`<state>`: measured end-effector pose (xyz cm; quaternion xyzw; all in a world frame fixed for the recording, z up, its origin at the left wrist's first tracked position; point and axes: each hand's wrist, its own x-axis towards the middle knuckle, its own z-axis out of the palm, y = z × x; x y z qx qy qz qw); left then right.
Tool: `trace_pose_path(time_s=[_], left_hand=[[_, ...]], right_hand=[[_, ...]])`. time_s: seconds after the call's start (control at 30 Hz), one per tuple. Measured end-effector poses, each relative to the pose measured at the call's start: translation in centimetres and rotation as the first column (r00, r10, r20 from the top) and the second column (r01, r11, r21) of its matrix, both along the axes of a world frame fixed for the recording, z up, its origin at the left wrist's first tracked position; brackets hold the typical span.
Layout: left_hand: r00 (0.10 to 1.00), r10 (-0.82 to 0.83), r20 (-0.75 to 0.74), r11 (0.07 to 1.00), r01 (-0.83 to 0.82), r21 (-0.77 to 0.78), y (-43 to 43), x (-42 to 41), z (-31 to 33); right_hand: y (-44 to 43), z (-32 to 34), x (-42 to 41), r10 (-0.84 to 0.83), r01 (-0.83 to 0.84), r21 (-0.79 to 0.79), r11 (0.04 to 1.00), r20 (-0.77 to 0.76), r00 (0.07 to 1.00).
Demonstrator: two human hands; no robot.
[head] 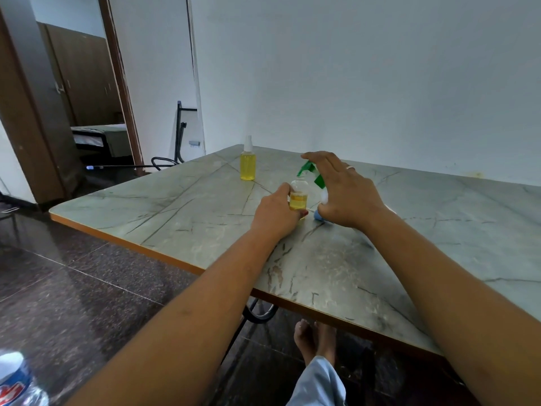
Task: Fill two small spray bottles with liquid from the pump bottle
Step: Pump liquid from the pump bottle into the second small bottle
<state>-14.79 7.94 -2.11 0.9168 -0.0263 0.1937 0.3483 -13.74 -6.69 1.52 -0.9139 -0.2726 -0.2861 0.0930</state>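
**Nothing Legible in the Room**

From where I stand, no word, number or sign can be read. The only printed thing is a blue, white and red label (13, 386) on a clear plastic bottle (33, 397), well apart from the fingers (286, 189) of the left hand (275, 213), low to their left. Its lettering is cut off and blurred.

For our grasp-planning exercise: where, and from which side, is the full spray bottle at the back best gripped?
Probably the full bottle round its straight yellow body, below the narrow sprayer, from the near side: it stands upright and alone on the table, nothing in front.
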Motion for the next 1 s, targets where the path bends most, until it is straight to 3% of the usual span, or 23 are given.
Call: trace_pose_path(time_s=[0.33, 0.7, 1.0], left_hand=[[1.000, 0.003, -0.011, 1.000, -0.003, 0.019, -0.31, -0.07, 0.07], [1.000, 0.005, 0.002, 1.000, -0.005, 0.022, -0.17, -0.25, 0.08], [1.000, 0.009, -0.004, 0.999, -0.009, 0.037, -0.34, -0.27, 0.25]], right_hand=[[-0.14, 0.06, 0.31, 0.005, -0.005, 0.089, 0.996, 0.001, 1.000], [-0.30, -0.03, -0.08, 0.000, 0.001, 0.004, 1.000, -0.012, 1.000], [0.05, -0.01, 0.23, -0.013, 0.013, 0.070, 0.997, 0.001, 1.000]])
